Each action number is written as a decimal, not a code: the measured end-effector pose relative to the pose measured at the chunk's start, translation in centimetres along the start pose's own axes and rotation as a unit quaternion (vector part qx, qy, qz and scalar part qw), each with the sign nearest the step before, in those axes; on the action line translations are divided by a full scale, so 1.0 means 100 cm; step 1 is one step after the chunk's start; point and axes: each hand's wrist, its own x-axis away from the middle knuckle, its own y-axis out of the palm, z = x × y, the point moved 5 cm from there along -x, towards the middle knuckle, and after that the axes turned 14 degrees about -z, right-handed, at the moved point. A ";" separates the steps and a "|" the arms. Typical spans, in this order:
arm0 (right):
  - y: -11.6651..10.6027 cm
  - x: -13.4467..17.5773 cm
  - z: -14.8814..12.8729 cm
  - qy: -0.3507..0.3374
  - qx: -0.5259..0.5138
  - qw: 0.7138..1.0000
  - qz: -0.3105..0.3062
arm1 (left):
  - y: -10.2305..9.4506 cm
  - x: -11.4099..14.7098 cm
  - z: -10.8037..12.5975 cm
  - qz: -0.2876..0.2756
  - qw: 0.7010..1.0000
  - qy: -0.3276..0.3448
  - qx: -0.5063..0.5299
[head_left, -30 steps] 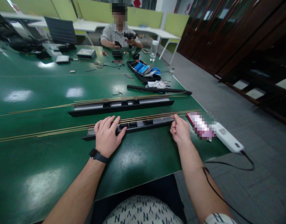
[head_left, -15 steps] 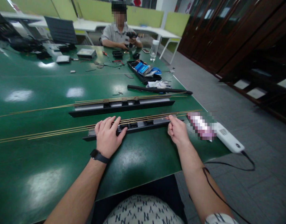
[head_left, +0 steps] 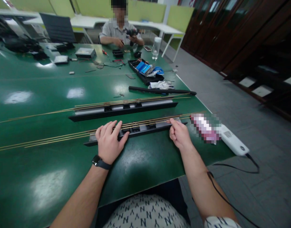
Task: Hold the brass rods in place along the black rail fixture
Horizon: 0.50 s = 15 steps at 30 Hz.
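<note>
Several thin brass-coloured rods (head_left: pixel 64 138) lie lengthwise over the nearer long black channel (head_left: pixel 145 129), which has a grey inner face and small black blocks in it. Across its left part rests my left hand (head_left: pixel 109 139), fingers spread over the rods and thumb apart. Near the right end, my right hand (head_left: pixel 180 133) is closed, its thumb and index finger pinched at the rods; how many it grips is hidden. Behind lies a second, similar channel (head_left: pixel 121 112), with more brass-coloured rods (head_left: pixel 50 112) along it.
A dark bar (head_left: pixel 140 89), white gloves (head_left: pixel 161 85) and a black tray (head_left: pixel 136 71) with blue items lie farther back. At right are a blurred pink object (head_left: pixel 206 128) and a white corded device (head_left: pixel 233 139). Opposite sits a person (head_left: pixel 118 31) holding a dark tool.
The view has shifted slightly. Both my hands keep nearly the same places on the rods. The person opposite has moved a hand a little.
</note>
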 end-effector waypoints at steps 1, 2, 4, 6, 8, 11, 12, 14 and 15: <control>0.000 0.000 0.000 0.000 0.001 1.000 0.001 | 0.000 0.000 0.000 -0.002 1.000 -0.002 0.000; 0.000 0.001 0.000 0.001 0.002 1.000 0.002 | -0.001 0.000 0.000 -0.004 1.000 -0.003 0.000; 0.001 0.001 0.000 0.001 0.001 1.000 0.005 | -0.001 0.000 0.001 -0.008 1.000 -0.005 0.000; 0.001 0.002 -0.001 0.002 0.001 1.000 0.007 | -0.001 0.000 0.001 -0.010 1.000 -0.007 0.001; 0.001 0.002 -0.001 0.004 0.003 1.000 0.008 | -0.002 0.000 0.002 -0.012 1.000 -0.008 0.004; 0.001 0.003 -0.002 0.007 0.004 1.000 0.007 | -0.002 0.000 0.002 -0.019 1.000 -0.014 0.013; 0.000 0.003 -0.002 0.008 0.003 1.000 0.007 | -0.002 0.000 0.002 -0.021 1.000 -0.015 0.015; 0.000 0.003 -0.002 0.010 0.004 1.000 0.009 | -0.002 0.000 0.002 -0.024 0.999 -0.018 0.016; 0.000 0.003 -0.002 0.012 0.004 1.000 0.010 | -0.002 0.000 0.002 -0.025 0.999 -0.019 0.015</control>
